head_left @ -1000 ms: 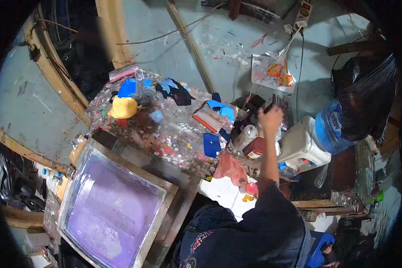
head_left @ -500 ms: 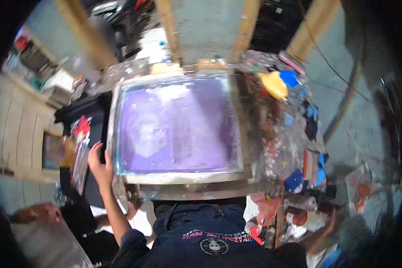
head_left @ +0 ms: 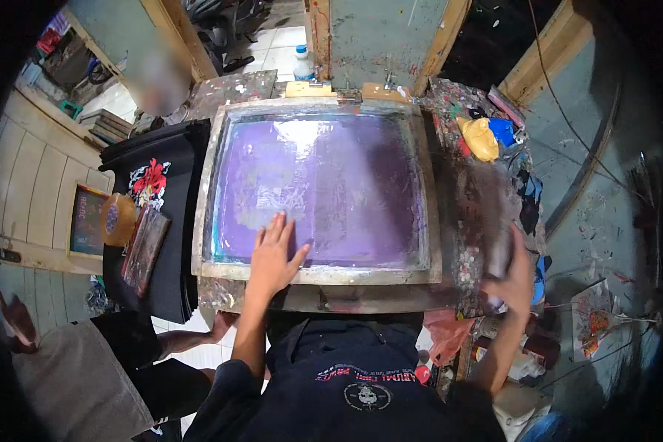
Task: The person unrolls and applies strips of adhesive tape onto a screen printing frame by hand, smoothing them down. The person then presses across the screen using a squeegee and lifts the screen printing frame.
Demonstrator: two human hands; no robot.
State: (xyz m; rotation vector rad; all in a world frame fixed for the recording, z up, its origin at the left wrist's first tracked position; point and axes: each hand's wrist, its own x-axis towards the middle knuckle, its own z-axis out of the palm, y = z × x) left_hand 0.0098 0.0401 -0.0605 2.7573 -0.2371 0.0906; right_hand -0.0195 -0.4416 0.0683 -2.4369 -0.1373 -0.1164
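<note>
A screen-printing frame (head_left: 202, 221) with a shiny purple mesh (head_left: 272, 162) lies on the worktable in front of me. My left hand (head_left: 274, 258) is over the mesh's lower left part, fingers spread, apparently touching it, with nothing held. Faint pale artwork shows in the mesh just above the fingertips. To the right of the frame, my right hand (head_left: 514, 280) is smeared by motion. Its thumb and fingers close around a blurred, long dark object, which looks like a squeegee (head_left: 499, 250).
Black printed cloth (head_left: 177, 243) is stacked at the left, with a tape roll (head_left: 118, 219) and a long bar (head_left: 146, 250) on top. Yellow ink (head_left: 479, 138) and a blue bag (head_left: 502, 131) lie back right. Hinge clamps (head_left: 309, 89) hold the frame's far edge. Another person (head_left: 96, 376) is at lower left.
My left hand has moved right from beside the black cloth onto the mesh. My right hand has come up from the lower right to the squeegee. The view has shifted slightly.
</note>
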